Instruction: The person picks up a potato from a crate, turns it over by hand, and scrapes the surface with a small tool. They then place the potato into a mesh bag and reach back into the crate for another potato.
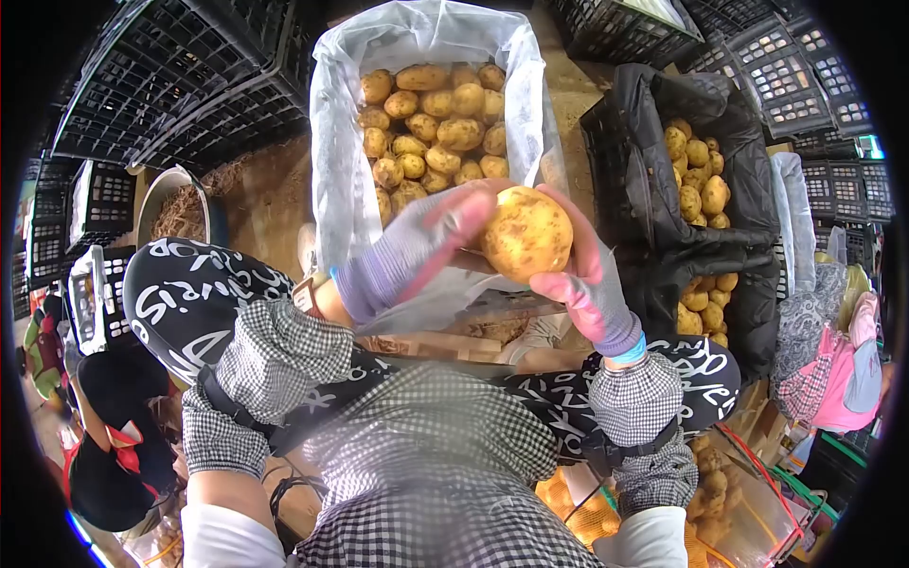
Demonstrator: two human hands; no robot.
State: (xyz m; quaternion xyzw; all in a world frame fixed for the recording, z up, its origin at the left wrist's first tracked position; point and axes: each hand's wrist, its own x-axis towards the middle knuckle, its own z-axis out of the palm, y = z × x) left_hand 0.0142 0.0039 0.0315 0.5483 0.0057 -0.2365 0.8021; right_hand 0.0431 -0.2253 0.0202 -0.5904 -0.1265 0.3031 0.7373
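Observation:
A large yellow potato [526, 235] with brown specks is held up between my two gloved hands. My left hand [417, 248], in a grey and pink glove, has its fingers against the potato's left side. On the other side, my right hand [592, 275] curls its fingers and thumb round the right and lower edge. Beyond my hands stands a crate lined with white plastic [336, 123], full of potatoes [459, 133]. The potato and gloves hide part of the crate's near right area.
Black-lined crates [653, 180] with potatoes stand at the right. Black crates [180, 76] are stacked at the upper left, near a bucket [218, 213] of dry scraps. Orange net bags lie below right. People sit at the far left and far right.

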